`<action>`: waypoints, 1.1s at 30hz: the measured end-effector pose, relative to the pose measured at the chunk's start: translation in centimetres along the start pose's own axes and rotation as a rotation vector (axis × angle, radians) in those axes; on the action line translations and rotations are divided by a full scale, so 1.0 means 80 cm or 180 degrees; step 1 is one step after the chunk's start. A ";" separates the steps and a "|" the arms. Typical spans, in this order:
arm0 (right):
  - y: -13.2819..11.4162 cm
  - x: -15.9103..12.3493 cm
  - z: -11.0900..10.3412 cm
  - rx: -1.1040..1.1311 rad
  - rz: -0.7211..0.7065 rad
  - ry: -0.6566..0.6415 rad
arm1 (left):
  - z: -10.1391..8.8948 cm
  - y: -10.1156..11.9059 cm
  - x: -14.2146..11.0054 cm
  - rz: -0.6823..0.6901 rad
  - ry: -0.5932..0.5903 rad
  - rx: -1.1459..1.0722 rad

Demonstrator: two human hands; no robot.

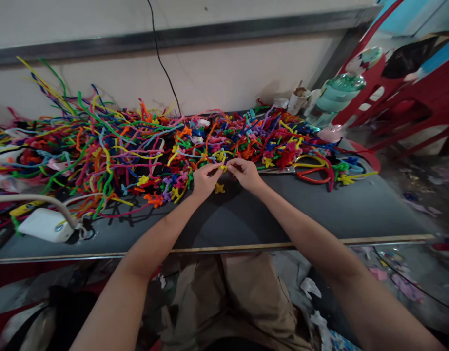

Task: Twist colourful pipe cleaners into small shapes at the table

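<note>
Between my two hands is a small yellow pipe-cleaner piece (223,167), pinched from both sides. My left hand (205,180) has its thumb and fingertips closed on its left part. From the other side my right hand (246,174) pinches it with thumb and forefinger. My fingers hide much of its shape. Just below the hands a yellow pipe-cleaner flower (219,188) lies on the dark table (242,224). Behind them spreads a heap of coloured pipe cleaners (132,141), some twisted into little flowers. Scissors with orange and yellow handles (314,174) lie right of my right hand.
A white power strip (47,225) with a thick cable sits at the table's left front. A green plastic bottle (336,100) and a paper cup (298,100) stand at the back right. Red chairs (425,105) are beyond the right edge. A black cord (160,58) hangs along the wall.
</note>
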State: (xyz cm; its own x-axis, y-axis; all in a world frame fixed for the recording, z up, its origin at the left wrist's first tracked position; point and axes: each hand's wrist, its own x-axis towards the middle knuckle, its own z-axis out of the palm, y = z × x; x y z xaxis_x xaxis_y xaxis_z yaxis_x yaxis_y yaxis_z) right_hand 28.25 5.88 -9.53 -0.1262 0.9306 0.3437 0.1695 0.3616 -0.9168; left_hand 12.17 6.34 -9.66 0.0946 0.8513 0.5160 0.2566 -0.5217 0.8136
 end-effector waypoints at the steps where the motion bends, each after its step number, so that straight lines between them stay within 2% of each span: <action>1: 0.001 0.000 0.000 0.0035 0.0077 0.0009 | 0.000 0.000 0.001 -0.0028 0.0005 -0.0006; 4: 0.000 -0.001 0.000 0.0012 0.0086 0.0238 | 0.001 -0.001 0.003 -0.0120 0.0027 -0.0024; 8: -0.008 -0.006 0.002 -0.0305 -0.0204 0.0656 | 0.001 -0.002 0.005 -0.0182 0.0125 -0.0013; 12: -0.010 -0.007 0.005 -0.0810 -0.0505 0.0658 | 0.002 -0.002 0.004 -0.0248 0.0111 -0.0085; 19: -0.010 -0.011 0.008 -0.1007 -0.0659 0.0756 | 0.003 -0.004 0.003 -0.0354 -0.0037 -0.0257; 22: -0.013 -0.012 0.007 -0.1062 -0.0718 0.0874 | 0.002 -0.005 0.003 -0.0233 -0.0097 -0.0097; 25: -0.015 -0.011 0.005 -0.1199 -0.1047 0.0797 | 0.001 -0.004 0.003 -0.0038 -0.0107 0.0127; 33: -0.016 -0.012 0.004 -0.1622 -0.1591 0.0820 | -0.004 0.000 0.003 0.0369 0.0119 0.0407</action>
State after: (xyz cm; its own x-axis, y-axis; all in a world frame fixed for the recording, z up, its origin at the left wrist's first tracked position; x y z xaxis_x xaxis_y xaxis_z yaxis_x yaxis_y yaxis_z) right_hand 27.87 4.53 -8.72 -0.0849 0.6105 0.7875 0.5906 0.6674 -0.4536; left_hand 11.92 6.49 -9.45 0.0955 0.7820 0.6159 0.3665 -0.6029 0.7087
